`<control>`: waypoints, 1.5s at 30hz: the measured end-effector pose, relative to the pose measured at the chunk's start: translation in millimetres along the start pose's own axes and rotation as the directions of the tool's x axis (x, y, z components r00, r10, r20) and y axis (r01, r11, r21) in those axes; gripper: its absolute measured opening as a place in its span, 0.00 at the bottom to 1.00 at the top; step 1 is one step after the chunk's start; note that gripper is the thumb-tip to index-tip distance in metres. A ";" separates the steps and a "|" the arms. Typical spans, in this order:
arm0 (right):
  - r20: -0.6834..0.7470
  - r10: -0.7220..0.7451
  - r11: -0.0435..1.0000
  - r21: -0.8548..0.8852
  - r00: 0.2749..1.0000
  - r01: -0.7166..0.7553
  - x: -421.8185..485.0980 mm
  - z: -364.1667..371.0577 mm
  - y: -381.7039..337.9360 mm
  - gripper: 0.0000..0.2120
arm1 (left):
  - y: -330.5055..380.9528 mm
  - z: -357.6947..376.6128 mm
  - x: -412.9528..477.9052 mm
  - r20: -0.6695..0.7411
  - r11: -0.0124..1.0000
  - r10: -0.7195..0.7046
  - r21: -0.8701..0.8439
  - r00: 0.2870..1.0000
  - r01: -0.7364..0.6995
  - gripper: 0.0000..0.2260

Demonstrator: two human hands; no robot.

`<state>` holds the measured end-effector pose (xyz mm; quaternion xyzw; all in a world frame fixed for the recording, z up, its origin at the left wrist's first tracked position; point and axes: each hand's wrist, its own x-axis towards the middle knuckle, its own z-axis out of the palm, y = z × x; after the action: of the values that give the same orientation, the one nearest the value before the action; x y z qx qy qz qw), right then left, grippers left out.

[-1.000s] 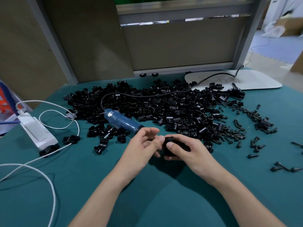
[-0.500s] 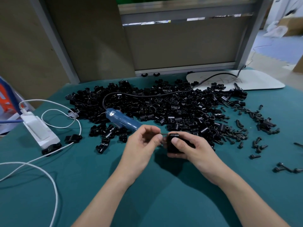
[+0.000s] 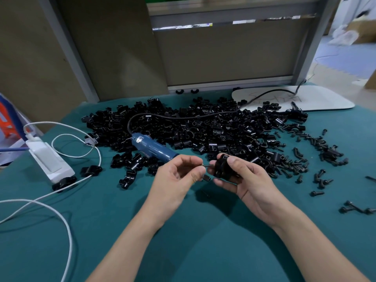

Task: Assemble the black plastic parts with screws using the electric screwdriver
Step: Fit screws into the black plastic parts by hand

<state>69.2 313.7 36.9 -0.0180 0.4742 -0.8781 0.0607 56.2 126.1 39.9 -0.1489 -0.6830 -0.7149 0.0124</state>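
Observation:
My right hand (image 3: 244,181) grips a black plastic part (image 3: 222,166) above the green table. My left hand (image 3: 179,176) pinches a small dark screw (image 3: 207,165) whose tip points into the side of that part; a second short black piece (image 3: 206,177) sticks out by the lower fingers. The blue electric screwdriver (image 3: 151,148) lies on the table just behind my left hand, its black cable curving back over the big pile of black plastic parts (image 3: 203,129). Loose black screws (image 3: 317,159) are scattered to the right.
A white power strip (image 3: 49,161) with white cables (image 3: 67,226) lies at the left. A white board (image 3: 305,97) rests at the back right. A few assembled black parts (image 3: 130,161) sit left of the screwdriver. A grey framed partition (image 3: 223,58) closes the table's far edge.
Both hands have lifted a little and drawn slightly apart. The screw between my left fingers and the black part now shows; earlier the fingers touched the part.

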 end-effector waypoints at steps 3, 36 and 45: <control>-0.017 0.023 0.999 0.034 1.000 -0.022 -0.8 -0.2 -3.6 0.14 | 0.5 -0.6 -0.2 0.013 1.000 -0.002 -0.026 1.000 0.002 0.09; 0.020 0.035 0.996 -0.087 0.999 -0.033 2.0 -2.6 6.5 0.13 | -11.4 9.1 -7.0 0.097 0.965 -0.007 0.261 0.995 -0.018 0.08; -0.003 0.045 0.995 -0.084 0.999 -0.045 3.6 -5.4 9.2 0.14 | -14.2 10.3 -5.1 0.061 0.969 -0.079 0.238 0.995 0.063 0.04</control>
<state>66.0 312.7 26.1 -0.0095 0.5112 -0.8557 0.0797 60.0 136.2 25.2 -0.1468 -0.7679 -0.6232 -0.0195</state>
